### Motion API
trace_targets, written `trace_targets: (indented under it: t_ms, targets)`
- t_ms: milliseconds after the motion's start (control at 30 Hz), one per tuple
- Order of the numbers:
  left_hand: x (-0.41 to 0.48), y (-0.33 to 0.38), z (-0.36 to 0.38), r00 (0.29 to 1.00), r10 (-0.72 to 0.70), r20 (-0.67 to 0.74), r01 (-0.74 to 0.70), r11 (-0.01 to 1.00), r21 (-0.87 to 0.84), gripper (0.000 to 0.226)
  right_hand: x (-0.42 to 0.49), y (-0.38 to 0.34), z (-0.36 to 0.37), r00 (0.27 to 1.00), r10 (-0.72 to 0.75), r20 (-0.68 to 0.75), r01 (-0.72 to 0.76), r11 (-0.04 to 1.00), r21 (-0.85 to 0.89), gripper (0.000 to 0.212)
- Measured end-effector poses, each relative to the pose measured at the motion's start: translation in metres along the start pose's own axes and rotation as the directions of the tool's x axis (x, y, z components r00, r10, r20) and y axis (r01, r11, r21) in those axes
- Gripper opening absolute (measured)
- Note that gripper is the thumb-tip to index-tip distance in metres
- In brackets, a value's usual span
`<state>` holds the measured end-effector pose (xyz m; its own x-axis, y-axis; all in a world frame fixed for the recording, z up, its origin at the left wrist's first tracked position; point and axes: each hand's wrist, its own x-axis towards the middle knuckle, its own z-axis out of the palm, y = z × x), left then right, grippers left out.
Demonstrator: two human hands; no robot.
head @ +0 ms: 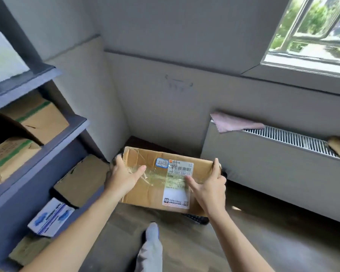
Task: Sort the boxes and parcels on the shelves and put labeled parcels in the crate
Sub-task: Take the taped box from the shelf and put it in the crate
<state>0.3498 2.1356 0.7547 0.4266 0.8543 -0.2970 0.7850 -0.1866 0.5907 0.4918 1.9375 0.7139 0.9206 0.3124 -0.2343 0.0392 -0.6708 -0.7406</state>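
Cardboard parcel [151,193]: we hold it flat, low over the floor just right of the shelf unit [47,134], above a black crate [196,218] of which only a meshed corner shows under its near right edge. Our left hand [122,177] clamps its left end, fingers curled over the far corner and thumb spread along the clear tape. Our right hand [210,187] grips its right edge, thumb laid on the white shipping label [177,199].

The parcel's left edge sits close to a plain brown box [81,181] on the shelf unit's low tier, though apart from it. Farther right of the shelf unit a radiator [263,163] bounds the strip of wooden floor [243,242], which lies open toward us.

On the label we read a barcode and "841-G07 E02"; the finer print is blurred. A blue-rimmed sticker [162,163] beside it carries handwriting we cannot make out. Two brown boxes with green tape [37,118] [8,156] stand on the shelf unit's middle tiers, and a white box with blue print [51,216] lies lower, its text illegible.
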Motion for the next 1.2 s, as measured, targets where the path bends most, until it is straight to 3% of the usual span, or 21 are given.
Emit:
trace_targets:
  t_ms: [200, 400, 667, 1000, 1200]
  targets:
    - [0.093, 0.040, 0.094, 0.989, 0.047, 0.143, -0.049, 0.999, 0.011, 0.083, 0.084, 0.045, 0.017, 0.980, 0.183, -0.082, -0.183, 0.983, 0.015, 0.116]
    - [0.195, 0.041, 0.192, 0.960, -0.031, 0.277, 0.017, 0.999, 0.052, 0.079, 0.176, 0.091, 0.068, 0.945, 0.309, -0.103, -0.310, 0.951, 0.011, 0.114]
    - [0.270, -0.012, 0.322, 0.910, -0.164, 0.382, 0.138, 0.986, 0.093, 0.083, 0.266, 0.201, 0.140, 0.929, 0.370, -0.017, -0.370, 0.929, -0.001, 0.111]
    - [0.333, -0.044, 0.490, 0.861, -0.123, 0.494, 0.079, 0.991, 0.110, 0.072, 0.350, 0.344, 0.197, 0.911, 0.411, -0.032, -0.412, 0.911, -0.019, 0.105]
    - [0.368, -0.064, 0.555, 0.826, -0.135, 0.548, 0.124, 0.991, 0.057, 0.084, 0.397, 0.394, 0.224, 0.928, 0.372, -0.038, -0.374, 0.922, -0.103, 0.099]
